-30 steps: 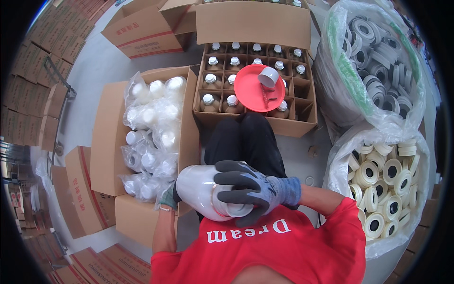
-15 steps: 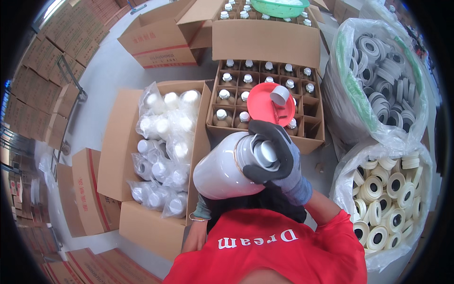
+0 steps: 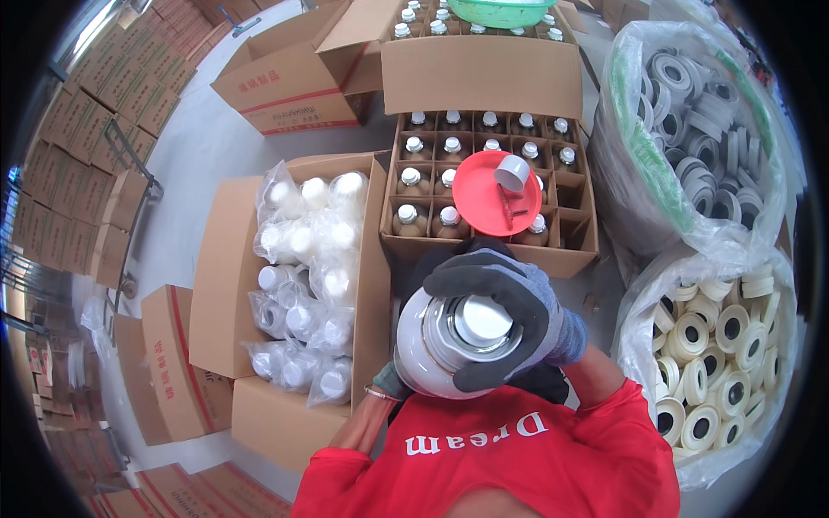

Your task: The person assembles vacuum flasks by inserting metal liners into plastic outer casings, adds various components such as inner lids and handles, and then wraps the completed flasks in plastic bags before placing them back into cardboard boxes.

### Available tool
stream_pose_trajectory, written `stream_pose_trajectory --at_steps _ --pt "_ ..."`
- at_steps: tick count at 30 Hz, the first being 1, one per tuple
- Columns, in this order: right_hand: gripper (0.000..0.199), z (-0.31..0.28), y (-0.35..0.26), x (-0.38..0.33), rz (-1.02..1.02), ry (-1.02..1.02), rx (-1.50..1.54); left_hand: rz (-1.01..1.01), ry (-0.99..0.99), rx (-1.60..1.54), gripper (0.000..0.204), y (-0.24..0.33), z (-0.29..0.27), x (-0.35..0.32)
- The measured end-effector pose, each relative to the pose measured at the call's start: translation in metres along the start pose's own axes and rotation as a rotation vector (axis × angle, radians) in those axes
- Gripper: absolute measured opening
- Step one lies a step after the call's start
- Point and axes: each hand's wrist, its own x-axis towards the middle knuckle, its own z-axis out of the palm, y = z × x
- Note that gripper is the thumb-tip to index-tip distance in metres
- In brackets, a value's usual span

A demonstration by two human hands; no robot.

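Note:
I hold a glossy pale grey thermos flask (image 3: 425, 350) in front of my chest, its mouth tilted up toward the view. A white cap (image 3: 484, 323) sits in the mouth, with a shiny silver ring around it. My right hand (image 3: 509, 298), in a blue-grey glove with black coating, wraps around the neck with the thumb on the near side. My left hand (image 3: 390, 381), in a greenish glove, is against the flask's lower left side. Its fingers are hidden behind the flask.
Ahead, a divided carton (image 3: 484, 246) holds white-capped bottles under a red plate (image 3: 484, 194) bearing a white cup (image 3: 512, 173). To the left, another carton (image 3: 370, 224) holds plastic-wrapped white flasks. Bags of grey rings (image 3: 721, 112) and cream rings (image 3: 734, 328) stand right.
The flask has swung from lying tilted to the left to a more upright pose, its mouth now facing the view. My right hand has turned with it and moved slightly down.

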Motion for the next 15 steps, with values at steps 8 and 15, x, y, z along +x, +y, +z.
stream_pose_trajectory --at_steps 8,15 --pt "0.113 0.024 0.04 -0.054 0.064 0.482 0.205 0.078 0.15 0.475 0.049 0.09 -0.026 0.004" --pt "0.069 0.118 0.044 -0.2 0.666 0.393 -0.015 -0.266 -0.473 1.568 0.054 0.179 0.185 0.04"
